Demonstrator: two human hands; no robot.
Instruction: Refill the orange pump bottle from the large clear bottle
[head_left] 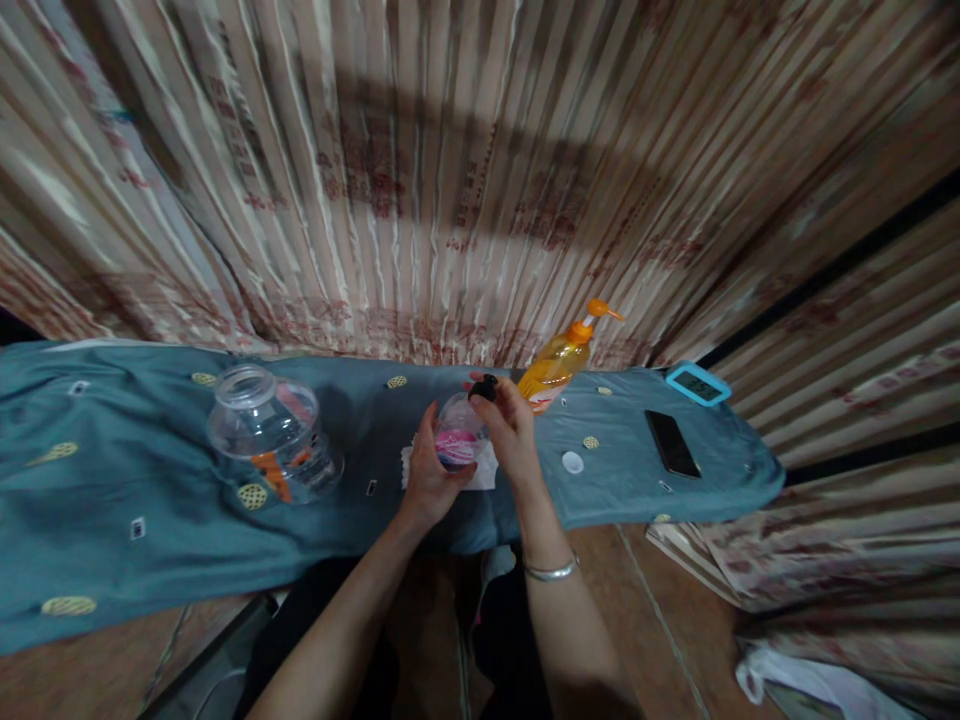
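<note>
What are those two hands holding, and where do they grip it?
A small clear bottle: left hand wraps its side, right hand pinches its black cap.

A small clear bottle point(459, 436) with a pink and blue label is held upright above a white cloth point(484, 472) that lies on the teal-covered desk point(150, 500). It is gripped around its lower body by the left hand point(429, 470), while its black pump cap point(484, 387) at the top is pinched by the fingers of the right hand point(514, 425). Whether the cap is fully seated on the bottle's neck cannot be told.
</note>
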